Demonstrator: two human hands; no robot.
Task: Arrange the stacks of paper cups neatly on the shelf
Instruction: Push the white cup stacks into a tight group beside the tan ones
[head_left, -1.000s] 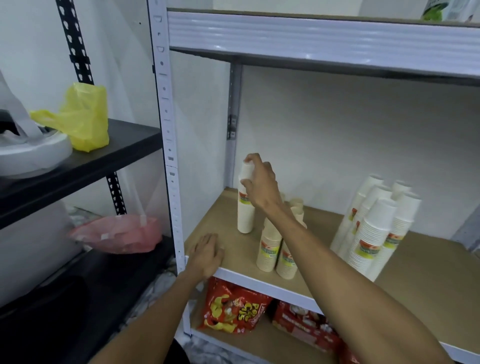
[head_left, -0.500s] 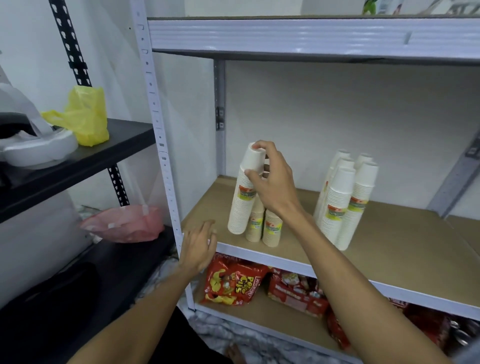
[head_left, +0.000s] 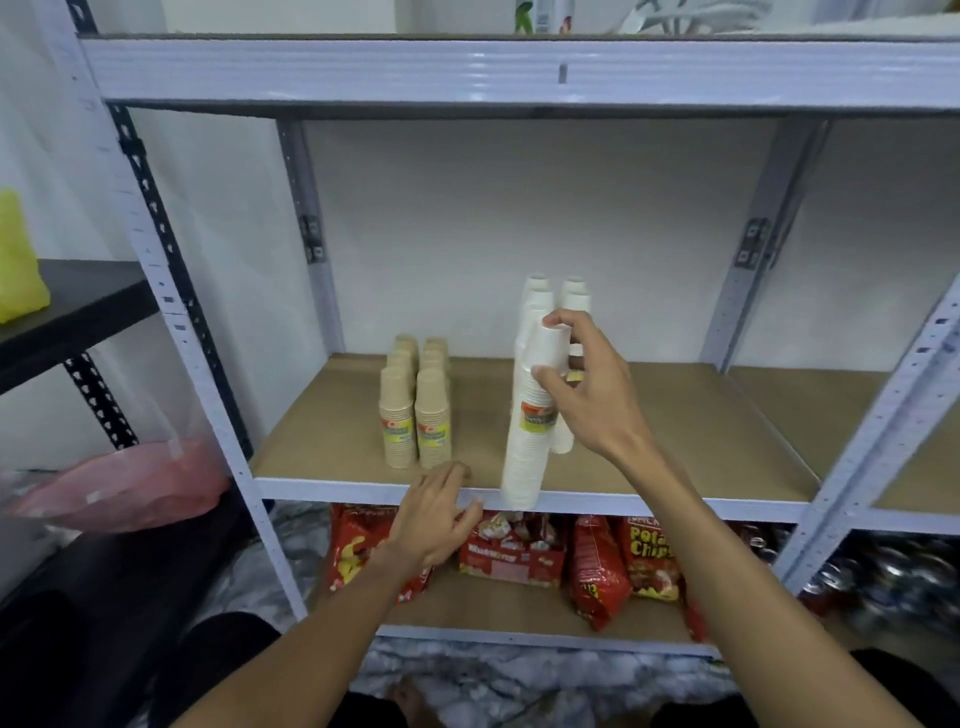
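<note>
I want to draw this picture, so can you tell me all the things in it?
shelf: one, grey frame with brown boards, middle.
brown stacks: about six, brown cups, on the shelf's left part, in two rows.
white stacks: at least four, white cups, on the shelf behind the right hand.
held stack: one, white cups, slightly tilted, at the shelf's front edge.
snack bags: several, red, on the board below.
black shelf: one, black, far left.
yellow bag: one, yellow, on the black shelf.
pink bag: one, pink, low on the left.
left hand: fingers relaxed, at the shelf's front edge.
right hand: fingers grip the held stack near its top.
</note>
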